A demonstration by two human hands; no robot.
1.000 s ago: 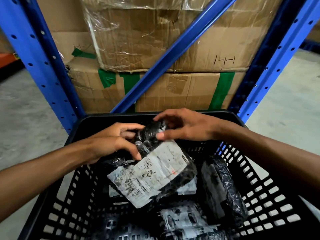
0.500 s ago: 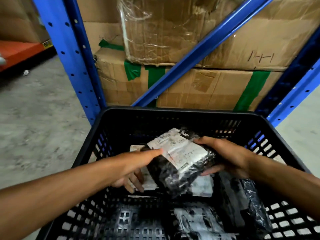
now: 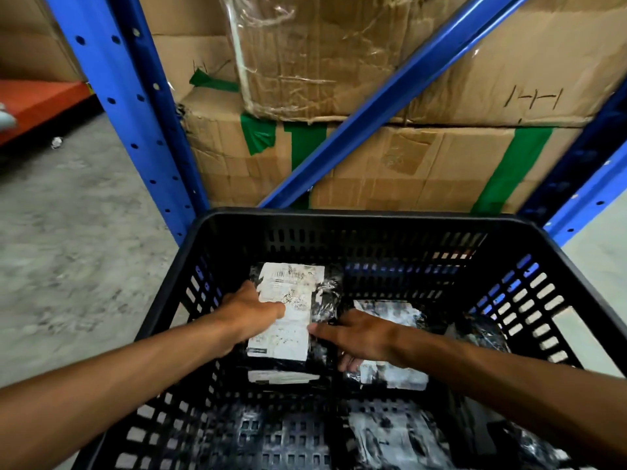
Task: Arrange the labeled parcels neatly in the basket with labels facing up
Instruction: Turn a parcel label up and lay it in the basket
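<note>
Both hands on one parcel (image 3: pixel 291 310), label up, far-left in basket (image 3: pixel 356 218): left hand (image 3: pixel 249 315) grip pinching it, right hand (image 3: pixel 356 337) splayed flat. I'd square it against the wall, press flat.

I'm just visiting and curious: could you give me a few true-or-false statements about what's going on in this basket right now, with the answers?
1. Both hands touch the parcel with its label facing up. True.
2. The basket is blue. False: it is black; the rack behind is blue.
3. The left hand is outside the basket. False: it reaches inside.
4. Cardboard boxes sit behind the basket. True.
5. The right hand lies over another parcel. True.
</note>
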